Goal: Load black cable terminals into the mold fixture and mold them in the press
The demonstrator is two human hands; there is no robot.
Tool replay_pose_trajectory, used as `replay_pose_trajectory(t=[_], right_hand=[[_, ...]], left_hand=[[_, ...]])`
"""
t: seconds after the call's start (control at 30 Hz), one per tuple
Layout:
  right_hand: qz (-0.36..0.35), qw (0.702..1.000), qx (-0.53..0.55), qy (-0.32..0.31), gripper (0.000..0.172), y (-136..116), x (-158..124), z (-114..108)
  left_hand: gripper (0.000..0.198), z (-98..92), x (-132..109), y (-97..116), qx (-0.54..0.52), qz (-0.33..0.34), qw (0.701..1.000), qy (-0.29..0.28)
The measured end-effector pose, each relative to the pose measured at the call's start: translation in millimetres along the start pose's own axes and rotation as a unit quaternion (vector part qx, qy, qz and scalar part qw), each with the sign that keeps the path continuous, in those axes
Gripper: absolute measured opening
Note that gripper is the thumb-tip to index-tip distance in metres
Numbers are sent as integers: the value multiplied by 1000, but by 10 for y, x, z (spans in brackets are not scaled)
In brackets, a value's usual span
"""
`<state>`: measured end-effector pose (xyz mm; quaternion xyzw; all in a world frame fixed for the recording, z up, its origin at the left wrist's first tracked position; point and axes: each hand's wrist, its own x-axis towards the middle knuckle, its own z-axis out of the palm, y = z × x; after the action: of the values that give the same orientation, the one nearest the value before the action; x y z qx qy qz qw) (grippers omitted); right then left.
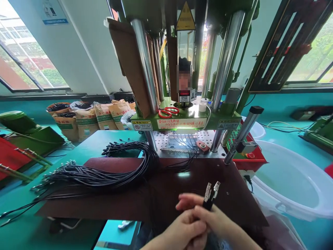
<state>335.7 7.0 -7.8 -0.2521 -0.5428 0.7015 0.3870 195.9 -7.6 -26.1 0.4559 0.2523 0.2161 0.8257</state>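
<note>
Over the front edge of the dark brown board (166,205), both hands are pressed together. Black cable ends with clear plugs (212,192) stick up from between the fingers. My left hand (184,227) has its fingers curled against the other hand; what it grips, if anything, is hidden. My right hand (217,218) is closed around the cable ends. A thick bundle of black cables (104,177) curves across the left of the board. More thin black cables (191,156) run into a metal mould (179,141) under the green press.
The green press (169,123) stands behind the board, with red scissors (168,111) on its ledge. A slanted metal post (243,135) rises at the board's right corner. Beyond it are a red box (249,166) and white tubs (288,184). Filled sacks (85,123) stand back left.
</note>
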Motion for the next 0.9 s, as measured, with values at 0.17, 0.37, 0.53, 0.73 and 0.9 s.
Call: replay_pose_trajectory(t=[0.17,0.37,0.53,0.73,0.9], right_hand=[[-66,988,37,136,40,-304,20,-458],[65,976,-206,35,38,-423,-52,-654],[13,964,-265,-34,44,-344,-33,-673],[8,924,-377,-60,43,-312,145,-600],[17,925,-375,-54,39,-175,300,-738]], left_hand=[[49,200,262,-107,-66,-36,995,71],[38,252,440,45,-60,-52,994,81],[42,268,594,3,-76,-44,990,111],[52,262,671,-132,-160,8,978,134],[47,106,656,-77,-165,27,963,212]])
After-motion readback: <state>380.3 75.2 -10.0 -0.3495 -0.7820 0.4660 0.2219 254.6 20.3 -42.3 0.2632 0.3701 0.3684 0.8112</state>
